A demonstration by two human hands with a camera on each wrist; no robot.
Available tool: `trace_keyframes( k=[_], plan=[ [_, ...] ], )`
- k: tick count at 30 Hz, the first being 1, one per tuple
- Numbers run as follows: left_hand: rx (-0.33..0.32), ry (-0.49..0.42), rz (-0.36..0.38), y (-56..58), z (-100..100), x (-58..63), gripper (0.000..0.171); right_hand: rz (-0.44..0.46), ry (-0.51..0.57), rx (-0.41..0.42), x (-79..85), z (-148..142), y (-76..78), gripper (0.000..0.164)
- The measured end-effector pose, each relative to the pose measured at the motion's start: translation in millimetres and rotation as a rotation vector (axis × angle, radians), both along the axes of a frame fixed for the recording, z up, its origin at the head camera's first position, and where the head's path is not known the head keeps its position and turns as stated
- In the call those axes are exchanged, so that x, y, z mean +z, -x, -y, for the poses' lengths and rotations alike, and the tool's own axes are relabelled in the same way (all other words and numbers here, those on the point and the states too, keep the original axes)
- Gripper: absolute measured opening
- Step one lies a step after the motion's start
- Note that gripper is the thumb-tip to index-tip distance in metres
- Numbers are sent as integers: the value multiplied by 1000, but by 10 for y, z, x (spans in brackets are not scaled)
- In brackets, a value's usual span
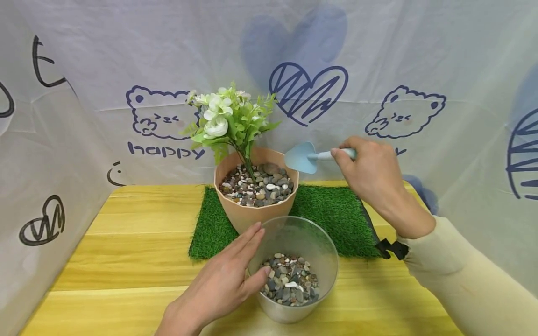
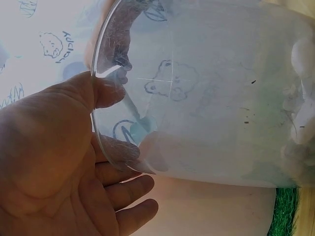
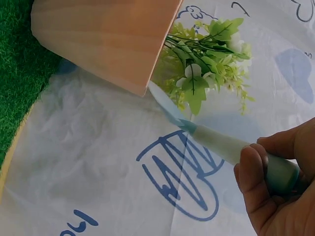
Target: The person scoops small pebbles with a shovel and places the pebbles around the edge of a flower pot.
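Observation:
My right hand [image 1: 374, 170] grips the pale handle of a small light-blue trowel [image 1: 300, 157]. Its blade is at the right rim of a peach flowerpot [image 1: 256, 212], and no stones show on the blade. White artificial flowers with green leaves [image 1: 229, 116] stand upright in the pot among mixed pebbles [image 1: 269, 186]. In front of it is a clear plastic bucket [image 1: 329, 266] with more pebbles [image 1: 290, 282] at the bottom. My left hand [image 1: 218, 280] holds the bucket's left rim; in the left wrist view the thumb [image 2: 109, 92] overlaps the rim.
Green artificial turf [image 1: 336, 219] lies under the flowerpot, on a yellow wood-grain table [image 1: 138, 238]. A white cloth [image 1: 235, 51] with blue drawings hangs behind and at both sides. A black clip-like piece [image 1: 392, 248] is by the right cuff.

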State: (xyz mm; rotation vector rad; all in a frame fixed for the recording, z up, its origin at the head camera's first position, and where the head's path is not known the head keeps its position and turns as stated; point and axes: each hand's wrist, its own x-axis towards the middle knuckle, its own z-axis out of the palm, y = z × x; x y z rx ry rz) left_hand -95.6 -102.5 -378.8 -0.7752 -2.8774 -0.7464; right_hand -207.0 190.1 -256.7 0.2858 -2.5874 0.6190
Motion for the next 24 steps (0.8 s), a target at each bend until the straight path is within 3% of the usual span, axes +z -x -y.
trace_keyframes(
  k=[7, 12, 17, 24],
  plan=[
    [1, 6, 1, 0, 3, 12, 76, 8, 210, -89, -76, -237, -146, 35],
    [1, 3, -6, -1, 1, 12, 77, 43, 296, -157, -264, -510, -302, 41],
    [4, -5, -17, 0, -7, 11, 78, 127, 312, -204, -610, -749, -452, 45],
    [11, -13, -4, -3, -13, -9, 79, 347, 322, -222, -1214, -796, -607, 50]
  ],
)
